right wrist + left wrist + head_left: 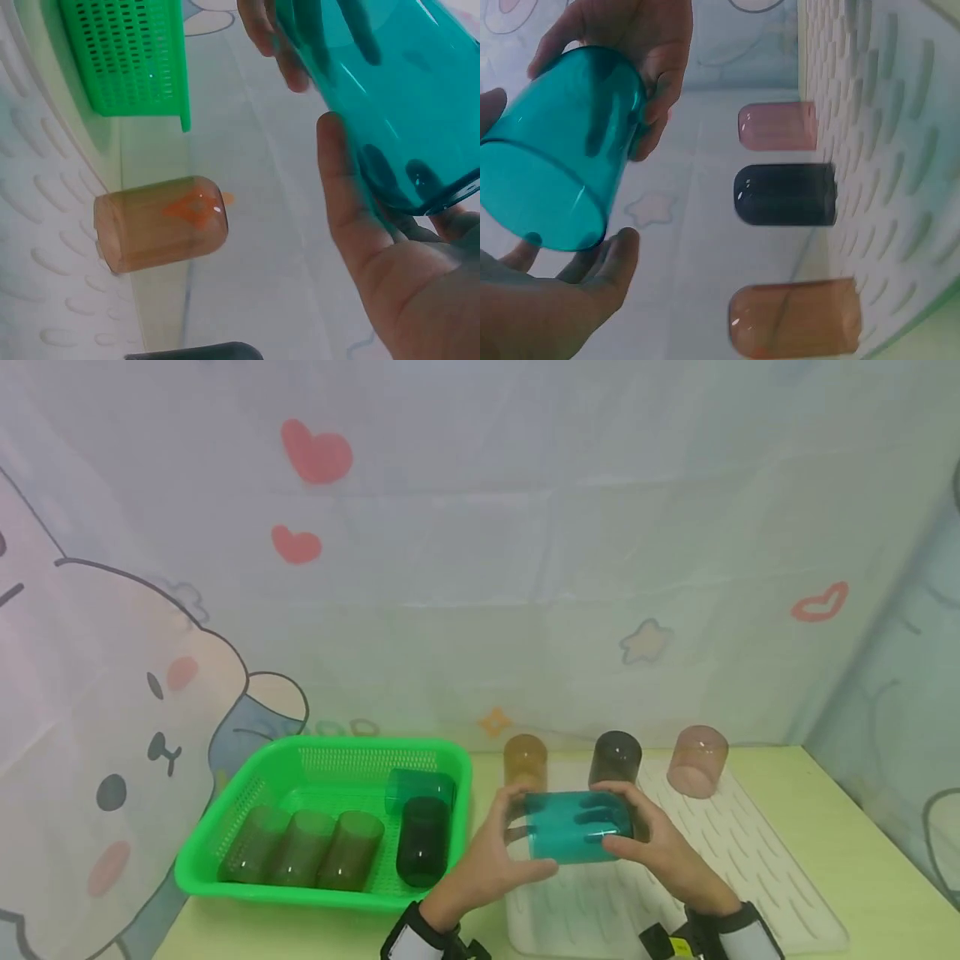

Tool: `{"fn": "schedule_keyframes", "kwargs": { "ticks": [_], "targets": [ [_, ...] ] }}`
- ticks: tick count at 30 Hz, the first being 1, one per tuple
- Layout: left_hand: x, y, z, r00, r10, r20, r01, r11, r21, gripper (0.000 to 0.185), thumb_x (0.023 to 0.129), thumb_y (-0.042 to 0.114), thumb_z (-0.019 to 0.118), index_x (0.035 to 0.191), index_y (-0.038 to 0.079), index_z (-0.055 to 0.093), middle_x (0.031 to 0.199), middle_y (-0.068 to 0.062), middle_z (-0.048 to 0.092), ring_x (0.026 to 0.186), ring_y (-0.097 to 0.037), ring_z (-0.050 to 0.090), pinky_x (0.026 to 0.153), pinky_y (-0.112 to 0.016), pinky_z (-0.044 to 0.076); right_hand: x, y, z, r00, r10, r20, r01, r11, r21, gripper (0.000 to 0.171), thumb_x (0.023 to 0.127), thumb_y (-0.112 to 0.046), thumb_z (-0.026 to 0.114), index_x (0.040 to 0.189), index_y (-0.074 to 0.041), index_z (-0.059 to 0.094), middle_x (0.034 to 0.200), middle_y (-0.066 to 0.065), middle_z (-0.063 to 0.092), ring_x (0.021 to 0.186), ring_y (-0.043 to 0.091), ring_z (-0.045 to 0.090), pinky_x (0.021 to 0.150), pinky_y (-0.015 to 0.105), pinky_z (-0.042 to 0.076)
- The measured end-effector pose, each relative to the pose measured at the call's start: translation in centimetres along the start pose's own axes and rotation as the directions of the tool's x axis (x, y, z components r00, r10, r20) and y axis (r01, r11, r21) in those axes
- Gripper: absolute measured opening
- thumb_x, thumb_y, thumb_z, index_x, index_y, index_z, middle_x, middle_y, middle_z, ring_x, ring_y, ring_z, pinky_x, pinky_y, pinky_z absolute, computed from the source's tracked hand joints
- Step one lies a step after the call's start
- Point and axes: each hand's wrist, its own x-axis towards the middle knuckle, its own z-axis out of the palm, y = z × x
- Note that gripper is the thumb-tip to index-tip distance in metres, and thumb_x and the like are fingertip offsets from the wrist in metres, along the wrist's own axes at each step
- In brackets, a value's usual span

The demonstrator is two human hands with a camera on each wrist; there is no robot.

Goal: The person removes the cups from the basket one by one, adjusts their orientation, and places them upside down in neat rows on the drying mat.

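Left hand (489, 862) and right hand (667, 847) grip opposite ends of a sideways teal cup (558, 843); the right wrist's yellow label (681, 947) is too small to read.

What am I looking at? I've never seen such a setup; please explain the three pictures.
No machine here: a person works with a bare left hand and right hand. The wide picture comes from a camera worn on the head, looking forward and down. The two others come from cameras worn on the left and right wrists, where the scene looks turned sideways. Both hands hold a teal cup on its side, above a pale ridged mat. An orange cup, a dark cup and a pink cup stand toward the mat's far end. To their left on the table, a green basket holds five more cups.
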Motion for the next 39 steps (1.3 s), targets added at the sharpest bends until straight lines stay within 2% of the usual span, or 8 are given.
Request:
{"fn": "schedule_keyframes", "kwargs": {
  "ticks": [3,7,14,18,21,27,34,39],
  "targets": [
    [-0.5,1.5,-0.5,0.999,-0.039,0.000,0.039,0.989,0.145,0.083,0.080,0.019,0.076,0.145,0.018,0.025,0.142,-0.004,0.034,0.130,-0.023,0.035,0.104,-0.041,0.036,-0.4,-0.5,-0.4,1.000,0.001,-0.017,-0.001,1.000,-0.030,0.053,0.089,-0.013,0.059,0.135,-0.003,0.037,0.130,0.023,0.036,0.110,0.042,0.038,0.080,0.043,0.047],
    [-1.6,3.8,-1.5,0.997,-0.080,-0.013,0.080,0.932,0.354,0.076,0.085,0.037,0.069,0.147,0.025,0.027,0.146,0.004,0.031,0.130,-0.019,0.036,0.104,-0.041,0.036,-1.0,-0.9,-0.9,0.998,0.014,-0.063,-0.023,0.988,-0.153,0.053,0.087,-0.012,0.064,0.134,-0.009,0.039,0.130,0.023,0.041,0.109,0.039,0.045,0.080,0.041,0.049],
    [-3.5,5.6,-2.7,0.999,-0.015,0.041,-0.016,0.757,0.654,0.051,0.092,0.043,0.059,0.137,0.021,0.048,0.145,-0.003,0.037,0.132,-0.022,0.037,0.100,-0.042,0.039,-0.5,-0.9,-0.8,0.993,0.063,-0.096,-0.103,0.861,-0.499,0.066,0.079,-0.026,0.075,0.134,-0.009,0.043,0.126,0.017,0.049,0.105,0.031,0.053,0.080,0.043,0.049],
    [-3.9,5.6,-2.8,0.998,-0.022,0.054,-0.028,0.629,0.777,0.045,0.092,0.041,0.060,0.131,0.018,0.054,0.142,-0.010,0.041,0.129,-0.028,0.040,0.096,-0.043,0.042,0.4,-0.8,-0.7,0.998,0.048,-0.045,-0.066,0.775,-0.628,0.068,0.076,-0.029,0.078,0.133,-0.008,0.047,0.124,0.011,0.051,0.105,0.026,0.054,0.080,0.043,0.049],
    [-4.2,5.6,-3.0,0.996,-0.061,0.061,-0.015,0.568,0.823,0.043,0.093,0.040,0.060,0.129,0.016,0.055,0.139,-0.013,0.043,0.128,-0.031,0.040,0.097,-0.045,0.041,1.0,-0.8,-0.5,1.000,0.023,0.012,-0.008,0.710,-0.704,0.068,0.076,-0.030,0.078,0.133,-0.008,0.050,0.122,0.010,0.050,0.104,0.025,0.054,0.081,0.043,0.049],
    [-4.8,6.2,-3.9,0.987,-0.154,0.047,0.048,0.560,0.827,0.044,0.095,0.041,0.056,0.129,0.015,0.055,0.135,-0.014,0.046,0.125,-0.033,0.042,0.096,-0.046,0.041,2.9,-0.7,0.4,0.994,0.012,0.107,0.074,0.640,-0.765,0.072,0.075,-0.031,0.079,0.134,-0.005,0.048,0.117,0.008,0.050,0.096,0.019,0.056,0.077,0.037,0.050],
    [-5.0,6.3,-4.4,0.981,-0.189,0.035,0.077,0.553,0.829,0.042,0.093,0.039,0.058,0.127,0.013,0.058,0.126,-0.008,0.052,0.117,-0.029,0.048,0.092,-0.044,0.044,5.0,0.2,1.8,0.990,0.033,0.140,0.085,0.650,-0.756,0.075,0.074,-0.027,0.079,0.134,-0.001,0.042,0.116,0.009,0.052,0.095,0.019,0.056,0.077,0.036,0.050],
    [-5.1,6.3,-4.3,0.982,-0.187,0.039,0.071,0.543,0.837,0.041,0.093,0.041,0.058,0.124,0.012,0.059,0.122,-0.008,0.054,0.112,-0.030,0.050,0.090,-0.044,0.044,6.0,0.8,2.6,0.991,0.066,0.118,0.053,0.615,-0.787,0.078,0.074,-0.029,0.079,0.136,0.000,0.041,0.117,0.012,0.053,0.098,0.023,0.057,0.080,0.039,0.050]
  ]
}}
